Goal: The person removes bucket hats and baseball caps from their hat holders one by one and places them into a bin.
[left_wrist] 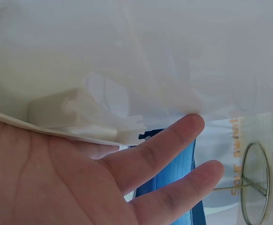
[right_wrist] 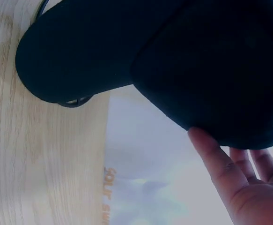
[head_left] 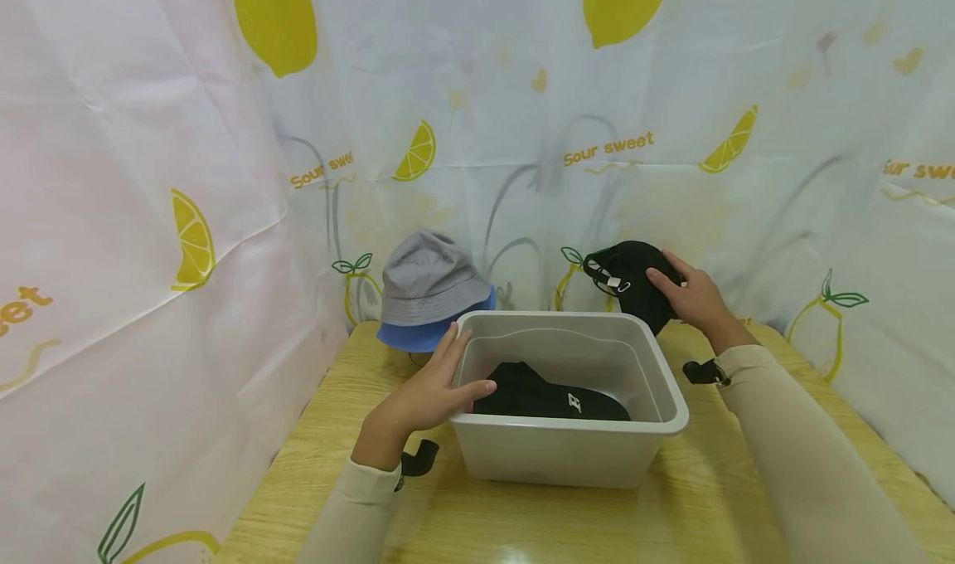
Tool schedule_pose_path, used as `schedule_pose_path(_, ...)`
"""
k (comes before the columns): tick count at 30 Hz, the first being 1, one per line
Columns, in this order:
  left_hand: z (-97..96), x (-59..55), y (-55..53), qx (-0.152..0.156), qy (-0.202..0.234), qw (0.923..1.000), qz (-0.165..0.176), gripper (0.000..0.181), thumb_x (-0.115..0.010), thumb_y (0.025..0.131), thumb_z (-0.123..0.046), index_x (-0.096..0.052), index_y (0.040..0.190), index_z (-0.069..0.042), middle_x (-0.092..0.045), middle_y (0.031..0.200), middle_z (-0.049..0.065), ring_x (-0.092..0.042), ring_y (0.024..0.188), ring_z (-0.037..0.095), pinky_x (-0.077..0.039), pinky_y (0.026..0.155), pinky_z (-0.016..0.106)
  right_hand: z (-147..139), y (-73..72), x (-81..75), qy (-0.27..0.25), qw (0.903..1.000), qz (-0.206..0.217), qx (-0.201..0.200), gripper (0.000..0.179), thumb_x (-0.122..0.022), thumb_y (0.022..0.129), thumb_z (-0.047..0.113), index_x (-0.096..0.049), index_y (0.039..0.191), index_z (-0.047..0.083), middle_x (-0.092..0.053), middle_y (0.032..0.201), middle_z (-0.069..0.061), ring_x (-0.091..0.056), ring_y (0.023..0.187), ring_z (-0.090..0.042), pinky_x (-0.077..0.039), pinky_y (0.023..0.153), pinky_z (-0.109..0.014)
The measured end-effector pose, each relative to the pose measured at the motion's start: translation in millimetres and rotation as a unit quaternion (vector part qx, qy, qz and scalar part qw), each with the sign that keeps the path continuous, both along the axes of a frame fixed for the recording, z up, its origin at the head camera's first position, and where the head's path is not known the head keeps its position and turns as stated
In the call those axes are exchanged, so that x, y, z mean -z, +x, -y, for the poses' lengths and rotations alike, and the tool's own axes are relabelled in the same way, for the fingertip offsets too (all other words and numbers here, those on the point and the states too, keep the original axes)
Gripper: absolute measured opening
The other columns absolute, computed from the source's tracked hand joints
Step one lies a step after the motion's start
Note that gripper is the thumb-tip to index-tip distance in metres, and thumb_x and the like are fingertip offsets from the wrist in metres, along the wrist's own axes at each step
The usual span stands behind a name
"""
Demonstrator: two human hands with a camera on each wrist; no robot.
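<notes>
My right hand (head_left: 694, 297) pinches the crown of a black baseball cap (head_left: 634, 269) behind the bin, at the back right of the table. In the right wrist view that cap (right_wrist: 211, 70) hangs brim toward the table, thumb on one side and fingers on the other. My left hand (head_left: 425, 394) rests at the left rim of a light grey plastic bin (head_left: 559, 452), thumb over the inside and straight fingers along the outer wall. Inside the bin lies another black cap (head_left: 548, 394) with a small white emblem. Part of it is hidden by the front wall.
A grey bucket hat (head_left: 433, 274) sits on top of a blue hat (head_left: 418, 334) at the back left. Part of a wire stand (left_wrist: 255, 183) shows beyond my left fingers. A lemon-print curtain (head_left: 477, 133) hangs behind the wooden table (head_left: 321, 431).
</notes>
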State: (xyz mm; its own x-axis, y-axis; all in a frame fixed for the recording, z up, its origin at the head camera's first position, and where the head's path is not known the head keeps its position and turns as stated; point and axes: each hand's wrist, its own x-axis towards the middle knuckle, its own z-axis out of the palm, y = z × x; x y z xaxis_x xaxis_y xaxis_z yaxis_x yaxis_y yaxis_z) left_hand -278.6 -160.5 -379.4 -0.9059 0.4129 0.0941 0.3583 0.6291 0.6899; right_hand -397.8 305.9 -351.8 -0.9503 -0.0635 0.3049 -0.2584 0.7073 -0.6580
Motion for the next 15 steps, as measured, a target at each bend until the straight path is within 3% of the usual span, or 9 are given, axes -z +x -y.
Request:
schedule_pose_path(8,0.0,0.4,-0.2,0.006,0.004,1.0,-0.005,0.107,-0.061,0.091,-0.072,-0.008,0.169,-0.023,0.011,0.175,0.001,-0.014,0.16,0.03,-0.027,0.123,0.057,-1.2,2.2,0.0,0.013,0.998,-0.062,-0.008,0.068,-0.05,0.108,0.047,-0.03,0.164,0.013,-0.042,0.153,-0.037,-0.058,0.121,-0.054,-0.051,0.087,-0.061)
schedule_pose_path(15,0.1,0.9,-1.3,0.001,0.0,1.0,0.0,0.108,-0.061,0.09,-0.075,-0.007,0.169,-0.025,0.012,0.175,-0.001,-0.016,0.159,0.028,-0.028,0.123,0.056,-3.8,0.7,-0.2,0.023,0.995,-0.096,-0.014,0.062,-0.053,0.109,0.039,-0.035,0.162,0.012,-0.055,0.137,-0.04,-0.064,0.112,-0.056,-0.055,0.076,-0.05)
